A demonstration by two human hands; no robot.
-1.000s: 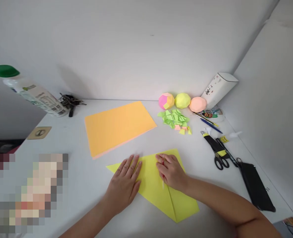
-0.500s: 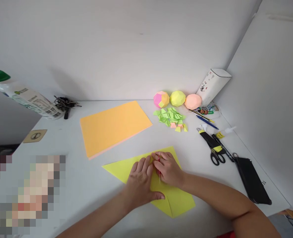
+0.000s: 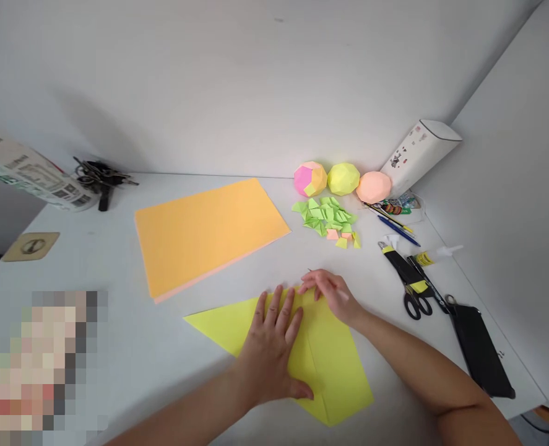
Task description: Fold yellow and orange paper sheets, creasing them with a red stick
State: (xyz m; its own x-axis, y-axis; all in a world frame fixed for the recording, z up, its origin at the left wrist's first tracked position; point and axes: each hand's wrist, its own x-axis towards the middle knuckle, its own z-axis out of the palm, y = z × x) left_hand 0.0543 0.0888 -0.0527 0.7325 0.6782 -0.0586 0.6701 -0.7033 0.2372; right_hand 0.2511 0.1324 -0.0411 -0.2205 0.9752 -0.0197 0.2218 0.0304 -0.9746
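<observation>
Right hand moved farther up, left hand spread on yellow paper

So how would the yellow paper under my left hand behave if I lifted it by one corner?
The yellow paper would probably sag, being broad and thin. It should be light, showing little thickness. It may bend first along the crease-like line beside your left hand.

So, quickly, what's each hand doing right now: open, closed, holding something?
Left hand: open, fingers spread, palm-down on the folded yellow paper.
Right hand: fingers partly curled at the paper's far edge; can't clearly tell whether it holds anything.
</observation>
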